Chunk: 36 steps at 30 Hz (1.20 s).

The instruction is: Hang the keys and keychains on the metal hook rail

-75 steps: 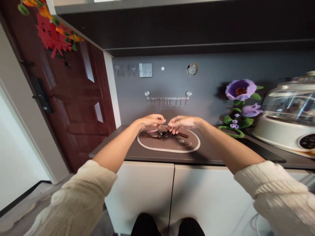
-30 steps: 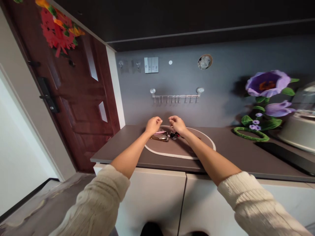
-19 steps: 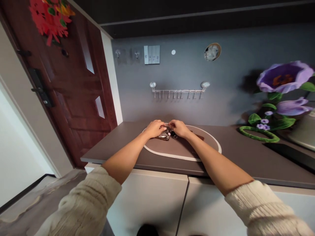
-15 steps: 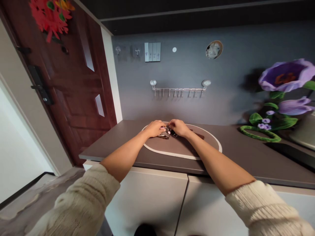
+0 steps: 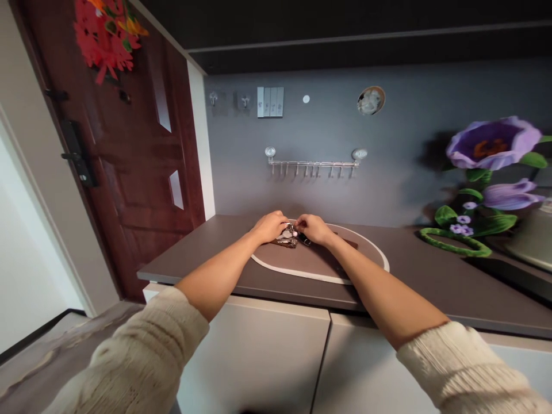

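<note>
Both hands work over a small jumbled pile (image 5: 286,235) of shiny silver, brown and black pieces on an oval brown mat (image 5: 297,266) with a white rim. My left hand (image 5: 271,225) is curled at the pile's left side, its fingertips closed on or against a silvery piece whose kind I cannot tell. Beside it, my right hand (image 5: 313,228) has thumb and fingers pinched together at the pile's right side, hiding what is between them. A black piece (image 5: 304,239) lies just under the right hand. To the right, a flat brown strip (image 5: 347,241) shows partly behind the wrist.
A clear rail with several hooks (image 5: 314,164) is fixed to the grey wall behind the mat. Purple artificial flowers (image 5: 491,144) with a green ring base stand at right, near a black flat slab (image 5: 509,279). A dark cabinet (image 5: 345,34) overhangs the counter (image 5: 185,259).
Both hands, raised above the pile a second ago, have come down onto it and stay there. My left fingers have closed at the silvery pieces. The view has shifted slightly.
</note>
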Tool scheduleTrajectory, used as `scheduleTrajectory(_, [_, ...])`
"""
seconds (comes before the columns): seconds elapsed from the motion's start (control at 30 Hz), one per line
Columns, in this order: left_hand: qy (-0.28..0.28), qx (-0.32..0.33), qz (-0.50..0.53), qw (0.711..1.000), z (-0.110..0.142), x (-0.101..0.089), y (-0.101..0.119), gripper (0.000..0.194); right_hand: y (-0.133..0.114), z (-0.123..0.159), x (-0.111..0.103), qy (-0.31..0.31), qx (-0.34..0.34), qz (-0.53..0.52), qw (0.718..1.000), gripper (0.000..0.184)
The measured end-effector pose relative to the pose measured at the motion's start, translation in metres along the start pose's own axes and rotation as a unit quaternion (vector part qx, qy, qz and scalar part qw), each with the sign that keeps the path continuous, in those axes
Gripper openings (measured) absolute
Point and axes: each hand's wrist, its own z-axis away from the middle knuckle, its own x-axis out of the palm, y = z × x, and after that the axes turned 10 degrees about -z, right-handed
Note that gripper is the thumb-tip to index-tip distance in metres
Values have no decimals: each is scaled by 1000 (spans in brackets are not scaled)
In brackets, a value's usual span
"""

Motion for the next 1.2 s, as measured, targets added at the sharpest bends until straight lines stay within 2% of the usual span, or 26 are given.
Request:
scheduleTrajectory(0.27, [42,-37,12,998,-2,2,-3,29,-1,2,1,10,-6,-64,998,11])
scheduleTrajectory(0.47, [75,-52,-2,996,-2,-5,-2,27,-11,4,-1,36,12,-110,993,12])
scheduleTrajectory(0.6, [102,-66,-25,992,-2,-9,-2,26,-17,5,0,51,-22,-134,989,15])
scheduleTrajectory(0.87, [147,-61,-53,986,-4,-14,-4,24,-17,-2,14,124,-89,-117,981,19])
scheduleTrajectory(1.0, [165,-51,-38,984,-3,-19,-3,24,-16,-3,14,164,-90,-117,975,16])
scheduleTrajectory(1.2, [212,-76,-5,974,-3,-22,-4,28,-12,-4,8,198,-63,-136,969,20])
